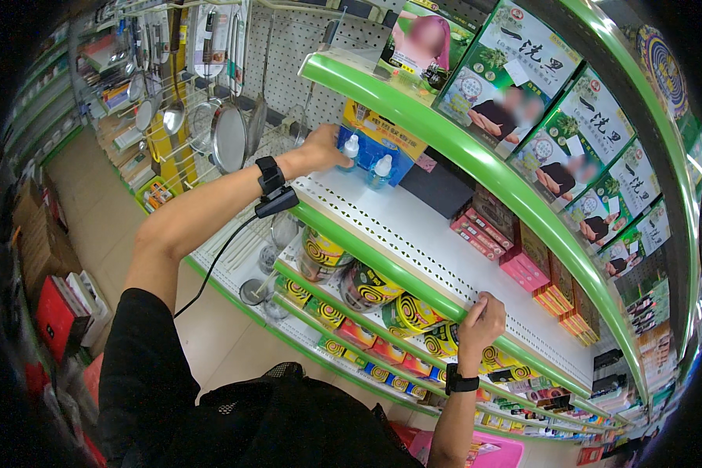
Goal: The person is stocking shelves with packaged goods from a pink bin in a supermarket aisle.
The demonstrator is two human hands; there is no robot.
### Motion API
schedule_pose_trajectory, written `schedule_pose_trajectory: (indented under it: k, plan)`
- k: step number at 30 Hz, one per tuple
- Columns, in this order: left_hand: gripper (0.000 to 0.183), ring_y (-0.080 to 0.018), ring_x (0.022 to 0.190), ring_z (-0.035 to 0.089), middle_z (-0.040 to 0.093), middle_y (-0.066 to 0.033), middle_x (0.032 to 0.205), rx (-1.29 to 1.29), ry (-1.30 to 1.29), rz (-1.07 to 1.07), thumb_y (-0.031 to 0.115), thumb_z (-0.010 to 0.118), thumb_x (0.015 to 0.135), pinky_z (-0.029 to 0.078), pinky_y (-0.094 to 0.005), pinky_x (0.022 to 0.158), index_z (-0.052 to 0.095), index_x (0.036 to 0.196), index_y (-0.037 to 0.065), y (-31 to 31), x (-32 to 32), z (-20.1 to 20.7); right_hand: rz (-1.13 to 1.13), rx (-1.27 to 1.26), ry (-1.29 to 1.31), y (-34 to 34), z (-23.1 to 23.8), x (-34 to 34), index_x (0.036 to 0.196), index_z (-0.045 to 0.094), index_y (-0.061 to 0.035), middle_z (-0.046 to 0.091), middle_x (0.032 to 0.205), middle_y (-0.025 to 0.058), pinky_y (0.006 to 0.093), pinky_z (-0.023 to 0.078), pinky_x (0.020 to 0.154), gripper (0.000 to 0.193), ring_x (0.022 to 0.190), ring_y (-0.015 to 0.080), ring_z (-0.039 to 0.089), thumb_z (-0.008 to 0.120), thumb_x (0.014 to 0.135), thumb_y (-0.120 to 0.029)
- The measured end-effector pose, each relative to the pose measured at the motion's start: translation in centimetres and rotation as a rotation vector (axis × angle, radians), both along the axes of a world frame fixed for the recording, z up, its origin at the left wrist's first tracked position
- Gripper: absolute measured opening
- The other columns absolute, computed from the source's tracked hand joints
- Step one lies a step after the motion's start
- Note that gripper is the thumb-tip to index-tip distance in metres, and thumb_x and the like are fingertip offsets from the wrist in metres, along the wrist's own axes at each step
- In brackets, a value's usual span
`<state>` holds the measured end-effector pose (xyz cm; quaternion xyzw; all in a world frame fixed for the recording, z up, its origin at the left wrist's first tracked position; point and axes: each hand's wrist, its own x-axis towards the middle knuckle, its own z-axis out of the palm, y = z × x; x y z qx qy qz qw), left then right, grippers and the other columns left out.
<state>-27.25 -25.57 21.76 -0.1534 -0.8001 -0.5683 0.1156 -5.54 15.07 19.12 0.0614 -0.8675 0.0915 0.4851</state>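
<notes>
Fisheye rim dark; shelf edges bent. Left fingertips hidden behind the blue pack (pixel 369 153), so grip not fully readable. Faces on the green boxes (pixel 522 93) blurred. Far end of shelving too small to make out. Torso in black at lower edge, cut off.

Left hand (pixel 324 148): arm stretched up and out, wrist with black band and cable. Fingers curled at the left edge of the blue pack, touching it near 1 of its 2 small white-capped bottles. Seems closed on the pack's edge; full hold hard to confirm.

Blue pack: upright at the back left of the white shelf (pixel 413 226), just under the green upper shelf lip, yellow card above it. Black box (pixel 442 187) just to its right.

Right hand (pixel 482 318): fingers bent over the front green edge of the white shelf, gripping the lip, holding no item. Black band on wrist.

Red boxes (pixel 487 230) along the shelf's right back. Yellow-black tins (pixel 366 285) on the tier below. Metal strainers (pixel 230 132) hanging on pegboard to the left. Pink basket (pixel 483 451) at bottom edge, partly cut off.
</notes>
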Motion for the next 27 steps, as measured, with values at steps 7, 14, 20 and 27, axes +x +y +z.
schedule_pose_trajectory:
  k: [7,14,20,27]
  plan:
    - [0.078,-0.0339,0.108,0.062,0.060,-0.0270,0.118,-0.133,0.069,0.277,0.019,0.085,0.066,0.050,-0.0366,0.091,0.048,0.127,-0.011,-0.5,5.6,2.1,0.001,0.001,0.011,-0.9,-0.2,-0.7,0.086,0.067,0.0018,0.064,0.079,0.0177,0.0424,0.047,0.067,0.017,0.071,0.0347,0.061,0.052,0.088,-0.007]
    - [0.059,-0.0253,0.106,0.064,0.060,-0.0167,0.127,-0.086,0.259,0.141,0.010,0.078,0.076,0.053,-0.0356,0.087,0.055,0.129,0.001,-0.5,14.2,3.5,0.005,-0.028,-0.005,-0.5,0.1,1.2,0.085,0.066,0.0014,0.064,0.080,0.0174,0.0434,0.047,0.066,0.013,0.072,0.0351,0.060,0.054,0.085,-0.004]
    - [0.020,-0.0172,0.087,0.067,0.070,-0.0113,0.096,0.303,0.260,-0.068,0.004,0.070,0.084,0.053,-0.0295,0.081,0.067,0.101,-0.005,1.9,21.4,-2.0,-0.062,-0.004,-0.066,0.6,-1.0,3.7,0.085,0.067,0.0008,0.064,0.079,0.0173,0.0426,0.047,0.065,0.015,0.071,0.0350,0.061,0.053,0.088,-0.005]
    - [0.016,-0.0107,0.073,0.063,0.069,-0.0070,0.085,0.384,-0.215,-0.437,0.010,0.063,0.093,0.050,-0.0260,0.066,0.068,0.098,-0.004,5.4,28.5,-11.9,-0.043,-0.006,-0.063,-0.6,1.7,0.4,0.088,0.069,0.0003,0.067,0.081,0.0165,0.0384,0.050,0.066,0.021,0.071,0.0311,0.064,0.052,0.093,-0.010]
